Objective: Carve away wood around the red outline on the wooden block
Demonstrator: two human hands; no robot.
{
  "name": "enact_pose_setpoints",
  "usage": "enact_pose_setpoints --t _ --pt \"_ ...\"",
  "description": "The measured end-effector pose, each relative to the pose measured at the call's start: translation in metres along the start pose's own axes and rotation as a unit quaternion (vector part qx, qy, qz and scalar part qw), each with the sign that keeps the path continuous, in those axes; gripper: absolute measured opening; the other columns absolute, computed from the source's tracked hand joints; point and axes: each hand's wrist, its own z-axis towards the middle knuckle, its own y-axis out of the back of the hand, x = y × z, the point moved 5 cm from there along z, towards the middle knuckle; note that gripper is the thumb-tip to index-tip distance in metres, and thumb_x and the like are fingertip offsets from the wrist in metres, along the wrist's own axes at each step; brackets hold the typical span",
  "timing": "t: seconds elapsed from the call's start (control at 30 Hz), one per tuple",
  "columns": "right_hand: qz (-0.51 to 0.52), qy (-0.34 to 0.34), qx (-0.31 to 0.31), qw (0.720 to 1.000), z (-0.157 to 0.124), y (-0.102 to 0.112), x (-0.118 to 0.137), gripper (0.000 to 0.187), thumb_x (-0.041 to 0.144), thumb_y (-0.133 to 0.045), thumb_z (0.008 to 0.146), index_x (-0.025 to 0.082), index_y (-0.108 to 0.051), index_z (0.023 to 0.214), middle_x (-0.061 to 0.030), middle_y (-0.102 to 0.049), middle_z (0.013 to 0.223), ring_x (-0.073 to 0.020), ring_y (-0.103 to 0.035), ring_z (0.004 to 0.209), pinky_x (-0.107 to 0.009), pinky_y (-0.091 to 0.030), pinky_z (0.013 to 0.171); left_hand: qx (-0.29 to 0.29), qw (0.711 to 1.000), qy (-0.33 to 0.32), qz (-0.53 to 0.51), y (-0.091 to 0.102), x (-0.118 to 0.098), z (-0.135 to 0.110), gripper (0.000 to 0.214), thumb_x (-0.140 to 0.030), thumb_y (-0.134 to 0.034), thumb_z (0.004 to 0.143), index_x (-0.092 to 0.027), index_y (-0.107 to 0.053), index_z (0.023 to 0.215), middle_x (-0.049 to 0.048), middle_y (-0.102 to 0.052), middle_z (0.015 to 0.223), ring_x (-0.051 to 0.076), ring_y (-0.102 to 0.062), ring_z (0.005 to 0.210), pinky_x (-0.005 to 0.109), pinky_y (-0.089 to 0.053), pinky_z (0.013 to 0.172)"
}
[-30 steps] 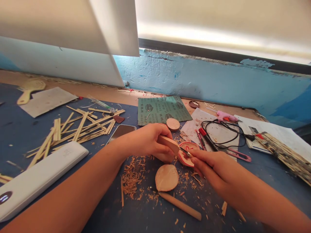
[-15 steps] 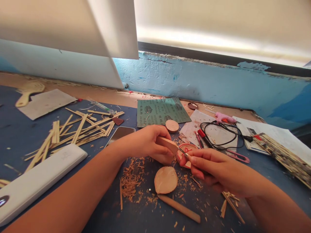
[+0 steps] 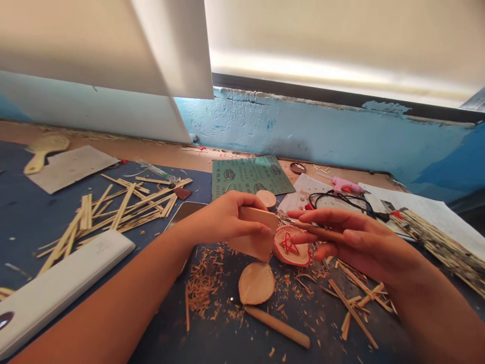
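Note:
My left hand (image 3: pixel 235 222) is closed around a pale flat wooden block (image 3: pixel 262 218), held on edge above the mat. My right hand (image 3: pixel 364 242) has a slim carving tool (image 3: pixel 322 232) between thumb and fingers, several fingers stretched along its wooden handle. Its metal end meets or nearly meets the block's right edge. Below the tool lies a wooden disc (image 3: pixel 281 243) with a red rim and a red star. A rounded wooden piece (image 3: pixel 256 284) rests nearer me, with a tapered wooden stick (image 3: pixel 278 327) at its lower edge.
Wood shavings (image 3: pixel 204 283) litter the dark mat. Thin sticks (image 3: pixel 125 207) and a white oblong device (image 3: pixel 76 268) lie left. Green sandpaper (image 3: pixel 250 174) and a small disc (image 3: pixel 265 199) are behind the hands. A pink glue gun (image 3: pixel 346 185) and stick bundle (image 3: pixel 443 247) sit right.
My right hand has loosened and spread its fingers along the tool, lifting slightly, so the handle shows and the red-star disc is more exposed. My left hand still holds the block, turned slightly.

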Motion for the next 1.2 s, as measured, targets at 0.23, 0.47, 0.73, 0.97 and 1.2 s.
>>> enact_pose_setpoints --t 0.23,0.47,0.73,0.97,1.2 --pt "0.037 0.069 -0.048 0.996 -0.01 -0.003 0.013 0.04 0.06 -0.073 0.092 0.03 -0.079 0.117 -0.0085 -0.075 0.138 -0.0306 -0.075 0.119 -0.03 -0.061 0.077 0.017 0.998 -0.018 -0.061 0.0 -0.012 -0.005 0.039 -0.048 -0.087 0.083 -0.023 -0.076 0.111 0.0031 -0.078 0.109 0.022 -0.069 0.098 0.03 -0.052 0.079" --pt "0.023 0.076 -0.096 0.992 0.001 0.002 0.006 0.019 0.044 -0.074 0.097 0.027 -0.077 0.104 -0.0086 -0.081 0.122 -0.0218 -0.079 0.085 -0.028 -0.061 0.064 0.059 0.994 -0.056 -0.068 -0.008 -0.019 -0.008 0.024 -0.036 -0.084 0.085 -0.023 -0.077 0.104 0.0012 -0.075 0.1 0.018 -0.066 0.09 0.027 -0.048 0.073" --pt "-0.002 0.089 -0.046 0.995 0.006 -0.013 -0.005 0.03 0.043 -0.06 0.106 0.022 -0.081 0.1 -0.0094 -0.081 0.107 -0.0164 -0.07 0.069 -0.026 -0.052 0.056 0.124 0.989 -0.085 0.0 -0.022 -0.026 -0.016 0.025 -0.018 -0.076 0.081 -0.024 -0.079 0.105 0.0007 -0.076 0.097 0.017 -0.068 0.088 0.026 -0.051 0.073" --pt "-0.048 0.09 -0.024 0.994 0.008 -0.019 -0.012 0.041 0.045 -0.051 0.11 0.02 -0.082 0.099 -0.0103 -0.076 0.105 -0.0159 -0.062 0.075 -0.026 -0.047 0.061 0.232 0.973 -0.002 0.017 -0.026 -0.02 -0.021 0.042 -0.031 -0.093 0.066 -0.029 -0.076 0.104 -0.0043 -0.074 0.104 0.018 -0.065 0.094 0.025 -0.048 0.078" --pt "-0.082 0.117 -0.003 0.99 0.011 -0.026 -0.015 0.041 0.039 -0.052 0.109 0.019 -0.075 0.081 -0.0064 -0.065 0.081 -0.0213 -0.06 0.083 -0.033 -0.048 0.075 0.219 0.973 0.011 0.077 -0.029 -0.014 -0.02 0.052 -0.046 -0.095 0.06 -0.028 -0.074 0.105 -0.0009 -0.072 0.101 0.022 -0.066 0.089 0.027 -0.047 0.071"
